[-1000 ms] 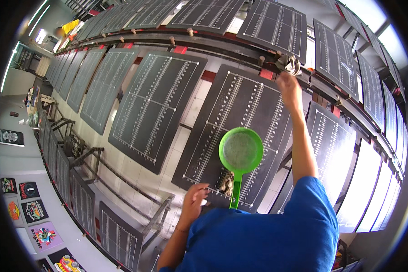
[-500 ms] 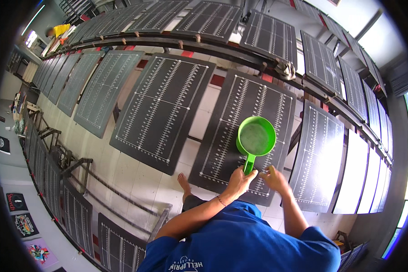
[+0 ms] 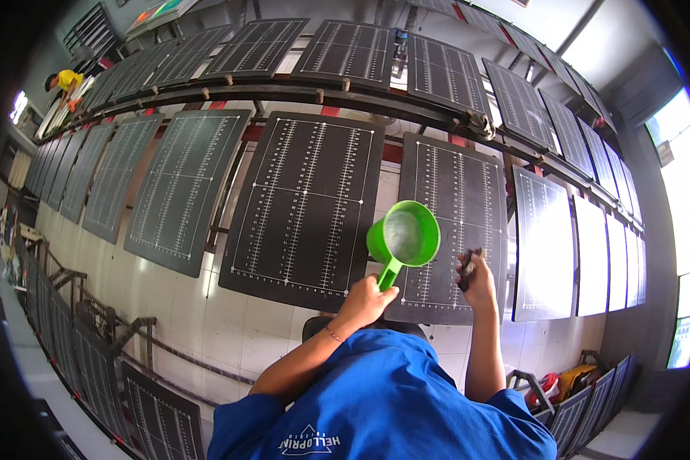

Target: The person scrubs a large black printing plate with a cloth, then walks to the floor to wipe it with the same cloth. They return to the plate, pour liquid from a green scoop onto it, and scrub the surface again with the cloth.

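Note:
A green plastic dipper (image 3: 374,244), with cloudy, pale contents in its bowl, is held by its handle in my left hand (image 3: 364,303). It hangs above the gap between two dark boards, partly over each. My right hand (image 3: 480,288) is closed around a small, dark, crumpled piece (image 3: 468,270), which looks like a rag or sponge; its exact kind is unclear. That hand hovers over the near part of the right board (image 3: 487,207), which carries white scale marks and a border. The similar left board (image 3: 307,226) lies beside my left hand.
Rows of similar boards stretch left and right; the right-hand ones (image 3: 543,245) glare with window light. A dark rail (image 3: 276,90) runs behind the near row, with a crumpled cloth (image 3: 479,125) on it. Far left, a person in yellow (image 3: 69,80) bends over. Metal frames (image 3: 134,330) stand lower left.
The view has shifted, with the boards now farther right. My left hand and the dipper have swung left off the right board's middle. My right hand has moved away from the dipper's handle.

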A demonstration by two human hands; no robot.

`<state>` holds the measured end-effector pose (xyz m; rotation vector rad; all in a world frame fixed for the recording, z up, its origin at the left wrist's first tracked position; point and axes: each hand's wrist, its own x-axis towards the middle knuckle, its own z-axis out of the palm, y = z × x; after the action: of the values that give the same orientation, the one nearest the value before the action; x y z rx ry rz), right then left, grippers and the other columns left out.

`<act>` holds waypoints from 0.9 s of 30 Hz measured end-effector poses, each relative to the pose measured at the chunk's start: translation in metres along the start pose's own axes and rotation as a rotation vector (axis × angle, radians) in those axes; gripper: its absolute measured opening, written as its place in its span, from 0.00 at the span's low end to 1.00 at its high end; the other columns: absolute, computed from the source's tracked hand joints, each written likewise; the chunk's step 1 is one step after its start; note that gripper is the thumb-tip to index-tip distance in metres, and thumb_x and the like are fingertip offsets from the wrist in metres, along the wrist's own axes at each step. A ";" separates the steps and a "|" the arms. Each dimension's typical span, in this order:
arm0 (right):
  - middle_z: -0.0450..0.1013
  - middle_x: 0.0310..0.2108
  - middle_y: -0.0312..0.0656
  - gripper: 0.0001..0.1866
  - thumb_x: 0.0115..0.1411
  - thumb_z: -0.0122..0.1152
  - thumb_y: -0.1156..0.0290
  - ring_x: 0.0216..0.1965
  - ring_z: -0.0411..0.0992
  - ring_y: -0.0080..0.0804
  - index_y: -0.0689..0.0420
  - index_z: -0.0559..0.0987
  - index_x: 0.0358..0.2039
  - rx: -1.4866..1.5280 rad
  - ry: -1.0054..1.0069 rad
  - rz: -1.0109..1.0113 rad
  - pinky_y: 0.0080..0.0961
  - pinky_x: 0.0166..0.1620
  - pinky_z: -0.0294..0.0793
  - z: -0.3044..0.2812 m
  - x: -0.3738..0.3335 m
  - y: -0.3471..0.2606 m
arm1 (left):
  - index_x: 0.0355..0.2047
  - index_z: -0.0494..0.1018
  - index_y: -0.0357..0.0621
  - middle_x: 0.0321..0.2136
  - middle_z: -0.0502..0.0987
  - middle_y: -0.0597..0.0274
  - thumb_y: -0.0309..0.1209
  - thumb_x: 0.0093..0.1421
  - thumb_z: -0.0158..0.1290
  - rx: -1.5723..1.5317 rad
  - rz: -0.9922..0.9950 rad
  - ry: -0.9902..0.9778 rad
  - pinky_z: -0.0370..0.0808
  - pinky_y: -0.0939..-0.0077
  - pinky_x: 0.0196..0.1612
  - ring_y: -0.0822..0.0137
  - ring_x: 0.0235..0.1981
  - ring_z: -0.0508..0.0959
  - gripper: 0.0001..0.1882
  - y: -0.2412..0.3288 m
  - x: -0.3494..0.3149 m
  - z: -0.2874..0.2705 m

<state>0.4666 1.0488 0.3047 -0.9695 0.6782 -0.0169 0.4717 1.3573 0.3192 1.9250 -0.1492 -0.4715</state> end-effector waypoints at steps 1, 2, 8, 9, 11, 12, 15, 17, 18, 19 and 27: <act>0.76 0.43 0.40 0.16 0.64 0.56 0.68 0.31 0.73 0.26 0.52 0.72 0.52 -0.071 -0.075 -0.023 0.23 0.26 0.73 0.038 -0.016 -0.012 | 0.29 0.73 0.32 0.22 0.77 0.41 0.41 0.59 0.59 0.004 -0.019 0.003 0.74 0.57 0.31 0.46 0.27 0.80 0.20 0.001 -0.004 -0.013; 0.76 0.43 0.41 0.19 0.64 0.57 0.68 0.32 0.74 0.27 0.52 0.71 0.55 -0.141 -0.144 -0.052 0.23 0.27 0.74 0.072 -0.028 -0.020 | 0.31 0.73 0.31 0.23 0.77 0.39 0.39 0.58 0.59 0.009 -0.034 0.000 0.75 0.55 0.32 0.43 0.28 0.80 0.19 0.011 -0.007 -0.026; 0.78 0.41 0.55 0.29 0.55 0.52 0.75 0.44 0.79 0.46 0.59 0.70 0.60 -1.191 -0.560 -0.642 0.40 0.46 0.78 0.181 0.022 0.020 | 0.33 0.75 0.33 0.25 0.77 0.37 0.40 0.58 0.59 0.125 -0.066 0.030 0.73 0.52 0.33 0.38 0.30 0.79 0.19 0.017 -0.003 -0.044; 0.77 0.46 0.58 0.25 0.56 0.51 0.72 0.46 0.77 0.54 0.58 0.73 0.56 -1.339 -0.530 -0.566 0.44 0.50 0.75 0.200 0.025 0.026 | 0.32 0.75 0.33 0.23 0.77 0.39 0.40 0.58 0.59 0.092 -0.072 0.044 0.73 0.54 0.32 0.42 0.27 0.79 0.18 0.014 -0.004 -0.047; 0.77 0.46 0.57 0.22 0.55 0.54 0.69 0.46 0.78 0.52 0.61 0.75 0.50 -1.506 -0.488 -0.427 0.46 0.48 0.76 0.222 0.025 0.032 | 0.29 0.74 0.35 0.19 0.75 0.48 0.39 0.58 0.59 0.075 -0.136 0.101 0.71 0.59 0.29 0.57 0.21 0.74 0.16 0.014 -0.009 -0.052; 0.80 0.39 0.55 0.20 0.56 0.57 0.66 0.40 0.80 0.50 0.59 0.77 0.48 -1.663 -0.522 -0.391 0.46 0.41 0.79 0.231 0.031 0.041 | 0.29 0.74 0.35 0.18 0.74 0.50 0.38 0.58 0.60 0.093 -0.202 0.105 0.71 0.59 0.30 0.58 0.21 0.74 0.16 0.007 -0.011 -0.056; 0.81 0.36 0.51 0.18 0.52 0.62 0.64 0.37 0.82 0.46 0.59 0.82 0.43 -1.721 -0.703 -0.531 0.42 0.37 0.81 0.234 0.047 0.071 | 0.28 0.66 0.46 0.13 0.60 0.75 0.29 0.63 0.55 -0.285 -0.312 0.103 0.52 0.82 0.10 0.83 0.09 0.57 0.09 0.016 -0.019 -0.055; 0.82 0.34 0.49 0.15 0.49 0.65 0.65 0.38 0.82 0.44 0.60 0.85 0.36 -1.783 -0.726 -0.553 0.40 0.37 0.81 0.240 0.045 0.082 | 0.28 0.64 0.46 0.12 0.57 0.75 0.28 0.63 0.54 -0.270 -0.318 0.139 0.54 0.82 0.10 0.81 0.08 0.56 0.10 0.023 -0.029 -0.054; 0.82 0.33 0.49 0.14 0.48 0.66 0.66 0.38 0.82 0.44 0.61 0.85 0.34 -1.748 -0.751 -0.541 0.39 0.38 0.81 0.243 0.047 0.088 | 0.29 0.64 0.46 0.12 0.57 0.74 0.28 0.63 0.54 -0.308 -0.317 0.126 0.53 0.81 0.09 0.81 0.08 0.56 0.10 0.016 -0.032 -0.056; 0.82 0.33 0.49 0.14 0.47 0.67 0.66 0.37 0.82 0.43 0.61 0.86 0.33 -1.729 -0.725 -0.591 0.37 0.38 0.81 0.242 0.049 0.093 | 0.29 0.63 0.46 0.12 0.57 0.74 0.29 0.64 0.53 -0.297 -0.344 0.116 0.53 0.81 0.09 0.80 0.08 0.56 0.10 0.019 -0.034 -0.056; 0.82 0.32 0.49 0.13 0.50 0.67 0.64 0.37 0.82 0.42 0.60 0.86 0.31 -1.652 -0.656 -0.662 0.35 0.39 0.81 0.245 0.017 0.078 | 0.27 0.63 0.46 0.13 0.57 0.72 0.32 0.64 0.50 -0.304 -0.369 0.131 0.54 0.81 0.10 0.79 0.09 0.57 0.10 0.020 -0.050 -0.057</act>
<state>0.5901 1.2733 0.3284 -2.5802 -0.4654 0.3129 0.4508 1.4147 0.3692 1.6776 0.3513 -0.5732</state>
